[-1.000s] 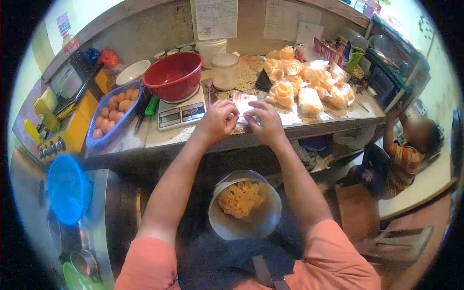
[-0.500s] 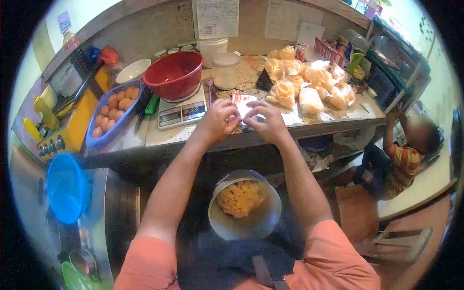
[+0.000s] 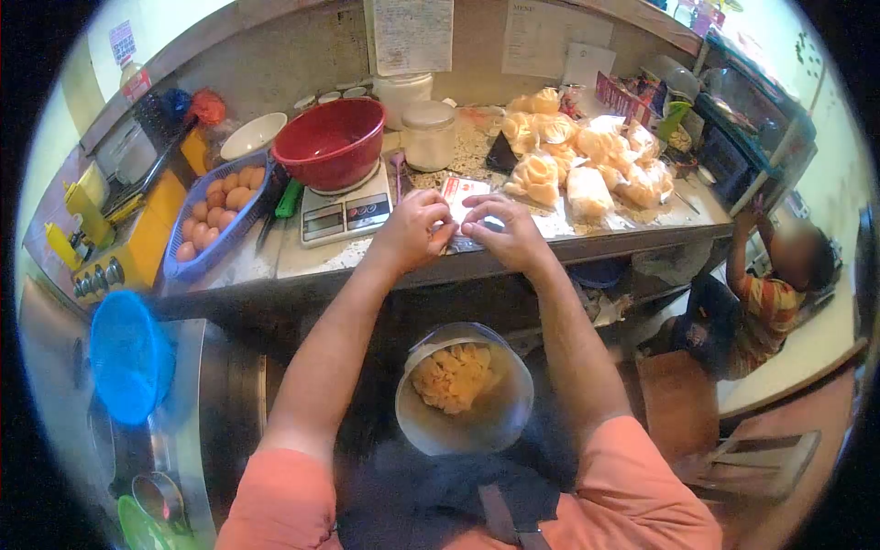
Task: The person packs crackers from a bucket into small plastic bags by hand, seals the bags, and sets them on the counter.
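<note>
Both my hands are at the counter's front edge, close together around a small red-and-white packet (image 3: 465,191) that lies just beyond the fingers. My left hand (image 3: 418,227) is closed, thumb and fingertips pinched; whatever is between them is too small to make out. My right hand (image 3: 502,229) has its thumb and index finger bent toward each other at something thin and whitish, not clear. Left of my hands stands a scale (image 3: 345,216) with a red bowl (image 3: 330,145) on it. Below my arms, a pot (image 3: 500,417) holds orange-yellow pieces (image 3: 453,378).
Bagged pale-yellow food (image 3: 588,191) is piled at the right. A lidded jar (image 3: 428,137) and purple spoon (image 3: 398,163) stand behind my hands. Left are a basket of eggs (image 3: 216,213), a green-handled tool (image 3: 288,199) and a blue basket (image 3: 131,357). A person (image 3: 770,298) sits at the far right.
My right hand's fingertips have come slightly closer to my left hand. The pot, bowl and bags have stayed in place.
</note>
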Demonstrator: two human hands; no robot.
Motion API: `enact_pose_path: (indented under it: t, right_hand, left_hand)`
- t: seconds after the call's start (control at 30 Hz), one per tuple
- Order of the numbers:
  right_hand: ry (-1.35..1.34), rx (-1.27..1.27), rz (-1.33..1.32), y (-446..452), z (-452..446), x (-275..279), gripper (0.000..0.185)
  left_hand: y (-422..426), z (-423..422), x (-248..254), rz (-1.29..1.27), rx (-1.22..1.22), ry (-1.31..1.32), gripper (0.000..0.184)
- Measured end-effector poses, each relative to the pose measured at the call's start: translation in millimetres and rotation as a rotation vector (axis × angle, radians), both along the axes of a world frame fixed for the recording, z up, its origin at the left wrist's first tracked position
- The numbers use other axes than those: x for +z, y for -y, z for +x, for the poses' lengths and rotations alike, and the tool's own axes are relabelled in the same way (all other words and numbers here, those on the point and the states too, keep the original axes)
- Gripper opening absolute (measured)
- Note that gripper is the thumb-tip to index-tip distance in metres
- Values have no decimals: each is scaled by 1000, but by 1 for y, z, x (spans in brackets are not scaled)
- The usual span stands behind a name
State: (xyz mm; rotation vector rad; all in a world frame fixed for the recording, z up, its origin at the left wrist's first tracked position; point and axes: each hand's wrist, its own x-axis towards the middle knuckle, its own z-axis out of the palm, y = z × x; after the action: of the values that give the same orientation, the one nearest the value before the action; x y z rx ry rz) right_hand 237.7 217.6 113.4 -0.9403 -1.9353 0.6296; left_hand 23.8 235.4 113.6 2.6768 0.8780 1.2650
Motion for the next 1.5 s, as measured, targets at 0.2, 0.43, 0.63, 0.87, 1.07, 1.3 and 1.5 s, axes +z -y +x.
enact_pose_path:
  t: [0.2, 0.43, 0.63, 0.87, 1.07, 1.3, 1.5]
  right_hand:
    - [48, -99, 250, -1, -5, -5, 18]
    - [95, -193, 196, 6, -12, -7, 16]
    - [10, 2, 89, 2, -4, -2, 14]
    - [-294, 186, -165, -10, 11, -12, 19]
    - [2, -44, 101, 3, -4, -7, 15]
    - [-279, 95, -58, 5, 4, 1, 15]
    - [-499, 191, -358, 6, 19, 9, 15]
  left_hand:
    - [5, 1, 6, -30, 12, 34, 9]
    - [2, -2, 4, 7, -18, 18, 10]
    - [-2, -2, -4, 26, 69, 1, 10]
    - [1, -2, -3, -61, 162, 13, 10]
    - [0, -2, -3, -5, 165, 19, 8]
    - [3, -1, -2, -40, 219, 20, 12]
    - [5, 1, -1, -18, 256, 29, 13]
